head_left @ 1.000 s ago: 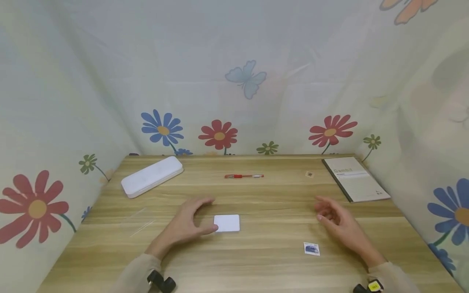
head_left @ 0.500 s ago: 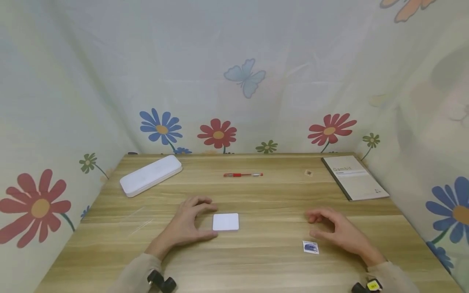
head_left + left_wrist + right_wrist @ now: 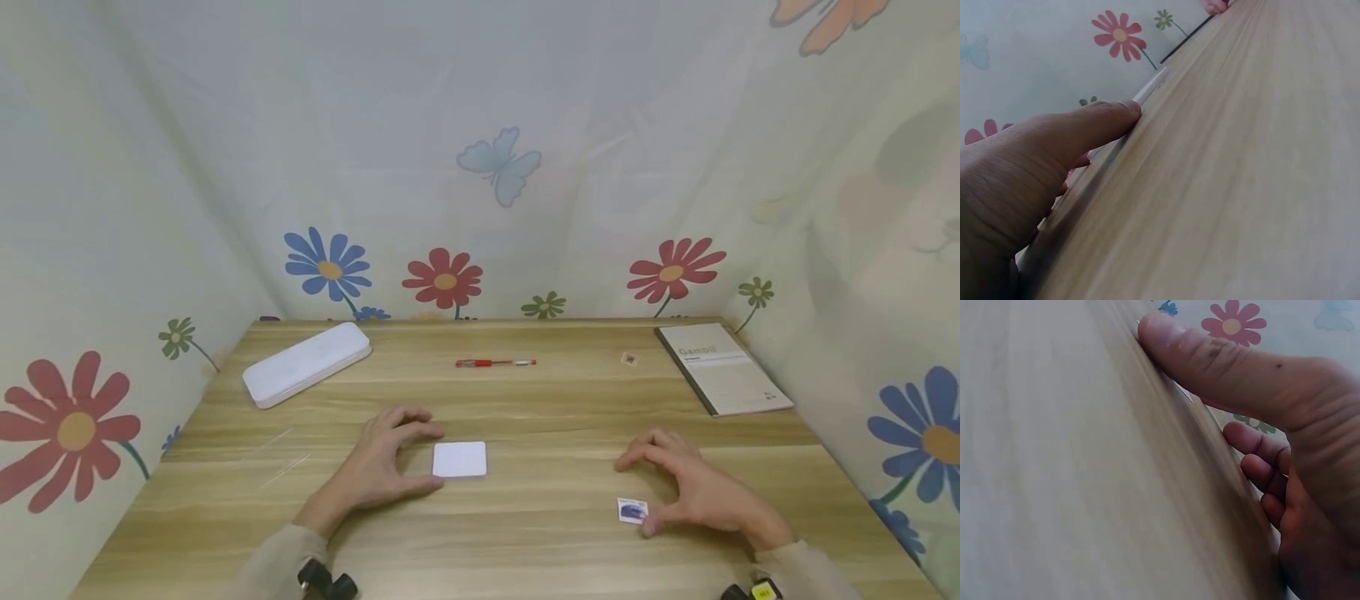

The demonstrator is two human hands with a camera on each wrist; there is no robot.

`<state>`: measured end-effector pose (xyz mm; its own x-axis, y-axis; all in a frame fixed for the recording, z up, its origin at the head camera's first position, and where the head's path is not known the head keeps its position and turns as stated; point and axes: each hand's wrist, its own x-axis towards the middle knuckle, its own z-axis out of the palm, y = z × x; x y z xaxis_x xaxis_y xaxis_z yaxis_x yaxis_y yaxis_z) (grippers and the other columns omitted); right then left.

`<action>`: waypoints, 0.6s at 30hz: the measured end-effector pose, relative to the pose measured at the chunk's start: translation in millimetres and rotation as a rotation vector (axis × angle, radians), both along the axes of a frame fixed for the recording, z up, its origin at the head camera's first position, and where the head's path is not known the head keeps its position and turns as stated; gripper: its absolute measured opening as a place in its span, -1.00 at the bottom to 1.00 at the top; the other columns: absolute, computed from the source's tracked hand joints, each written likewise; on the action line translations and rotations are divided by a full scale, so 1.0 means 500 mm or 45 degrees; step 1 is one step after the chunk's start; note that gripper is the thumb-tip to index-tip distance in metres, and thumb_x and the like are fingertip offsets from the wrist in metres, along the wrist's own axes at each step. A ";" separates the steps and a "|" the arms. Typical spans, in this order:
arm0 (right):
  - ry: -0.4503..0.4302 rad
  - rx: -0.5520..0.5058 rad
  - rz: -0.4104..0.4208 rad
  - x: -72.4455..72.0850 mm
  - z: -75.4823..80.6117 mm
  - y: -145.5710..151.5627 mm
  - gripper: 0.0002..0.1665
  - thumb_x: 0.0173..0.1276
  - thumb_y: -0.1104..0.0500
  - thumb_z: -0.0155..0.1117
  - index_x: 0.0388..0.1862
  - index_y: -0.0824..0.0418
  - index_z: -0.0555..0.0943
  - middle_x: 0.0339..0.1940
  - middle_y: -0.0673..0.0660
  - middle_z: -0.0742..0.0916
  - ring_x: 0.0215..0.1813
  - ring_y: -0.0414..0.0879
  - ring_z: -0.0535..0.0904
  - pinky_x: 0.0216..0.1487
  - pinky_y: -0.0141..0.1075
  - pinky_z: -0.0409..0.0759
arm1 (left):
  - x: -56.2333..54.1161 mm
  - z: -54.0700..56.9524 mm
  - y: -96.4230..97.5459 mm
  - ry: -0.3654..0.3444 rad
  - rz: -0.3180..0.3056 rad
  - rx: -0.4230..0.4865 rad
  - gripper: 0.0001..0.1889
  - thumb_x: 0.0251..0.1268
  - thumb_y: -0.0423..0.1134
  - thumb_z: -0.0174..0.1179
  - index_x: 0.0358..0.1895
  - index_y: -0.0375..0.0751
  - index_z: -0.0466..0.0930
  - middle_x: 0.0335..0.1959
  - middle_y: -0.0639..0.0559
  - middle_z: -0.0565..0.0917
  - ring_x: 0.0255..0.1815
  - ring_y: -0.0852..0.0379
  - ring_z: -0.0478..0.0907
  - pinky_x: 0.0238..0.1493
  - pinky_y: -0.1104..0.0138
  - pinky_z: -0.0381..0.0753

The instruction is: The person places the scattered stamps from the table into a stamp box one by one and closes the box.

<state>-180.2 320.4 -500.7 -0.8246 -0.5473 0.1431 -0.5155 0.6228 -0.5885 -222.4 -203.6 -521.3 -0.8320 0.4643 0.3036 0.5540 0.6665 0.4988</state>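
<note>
A small white rectangular card [image 3: 460, 459] with rounded corners lies flat near the middle of the table. My left hand [image 3: 378, 461] rests to its left, with the thumb at its lower left corner and the index finger by its upper left corner. In the left wrist view the thumb [image 3: 1107, 122] meets the card's pale edge [image 3: 1152, 85]. Farther right lies a postage stamp [image 3: 630, 509] with a blue picture. My right hand [image 3: 693, 487] has its thumb on the stamp's lower right edge. Its other fingers arch loosely over the table, apart from the thumb.
Toward the back left lies a white pencil case [image 3: 307, 365]. A red gel pen [image 3: 491, 363] is at the back centre, and a second small stamp [image 3: 629, 359] lies near the grey notebook [image 3: 723, 368]. A transparent plastic sheet [image 3: 276, 457] shows left of my left hand.
My right hand has come left and down toward the blue stamp, its thumb now at the stamp's edge. My left thumb and index finger have settled beside the white card.
</note>
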 end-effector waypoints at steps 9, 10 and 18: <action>0.059 -0.092 0.042 -0.006 -0.008 0.002 -0.55 0.20 -0.18 0.75 0.08 -0.35 0.83 0.22 -0.11 0.67 0.27 -0.19 0.50 0.39 -0.24 0.31 | -0.002 -0.008 -0.004 0.002 -0.007 0.017 -0.32 0.08 0.44 0.62 0.29 0.37 0.78 0.49 0.07 0.58 0.55 -0.06 0.39 0.55 -0.27 0.22; 0.064 -0.103 0.045 -0.006 -0.009 0.001 -0.58 0.22 -0.14 0.75 0.07 -0.33 0.84 0.22 -0.10 0.67 0.26 -0.18 0.51 0.38 -0.25 0.33 | -0.002 -0.008 -0.004 0.011 -0.008 0.016 -0.32 0.08 0.43 0.63 0.29 0.37 0.78 0.48 0.07 0.58 0.54 -0.06 0.40 0.54 -0.27 0.23; 0.032 -0.155 0.039 -0.008 -0.011 -0.002 -0.69 0.32 -0.02 0.71 0.00 -0.32 0.88 0.18 -0.06 0.68 0.23 -0.13 0.52 0.35 -0.26 0.35 | -0.003 -0.009 -0.003 0.039 -0.010 0.010 -0.35 0.09 0.41 0.64 0.26 0.37 0.79 0.46 0.05 0.60 0.52 -0.09 0.42 0.50 -0.28 0.28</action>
